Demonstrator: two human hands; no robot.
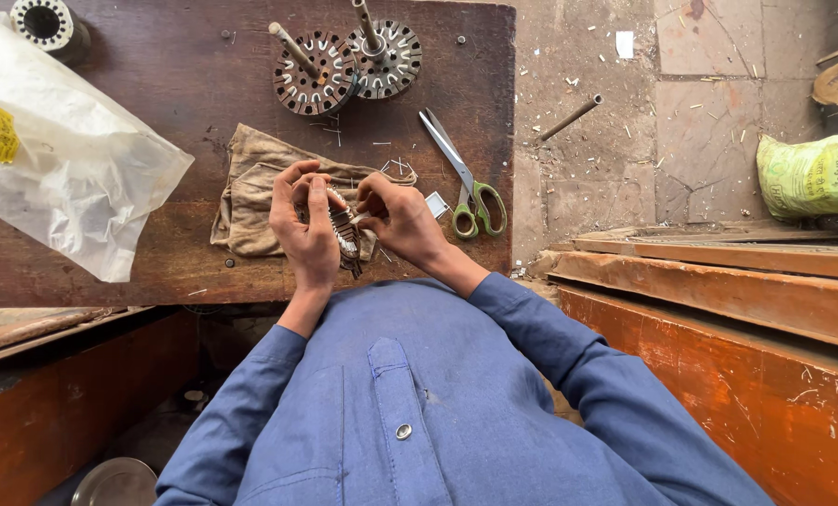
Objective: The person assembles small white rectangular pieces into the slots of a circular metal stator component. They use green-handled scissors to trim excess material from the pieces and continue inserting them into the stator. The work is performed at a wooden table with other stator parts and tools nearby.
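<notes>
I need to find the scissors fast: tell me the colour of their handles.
Green handles on the scissors, clearest in the head view, lying on the wooden table beside the right hand.

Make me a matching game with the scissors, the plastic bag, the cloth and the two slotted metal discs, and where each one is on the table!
Things:
1. scissors
2. plastic bag
3. cloth
4. slotted metal discs

Places:
A. far edge of the table, rods sticking up
B. under the hands
C. left end of the table
D. right of the hands

Pairs: 1-D, 2-C, 3-B, 4-A
</notes>
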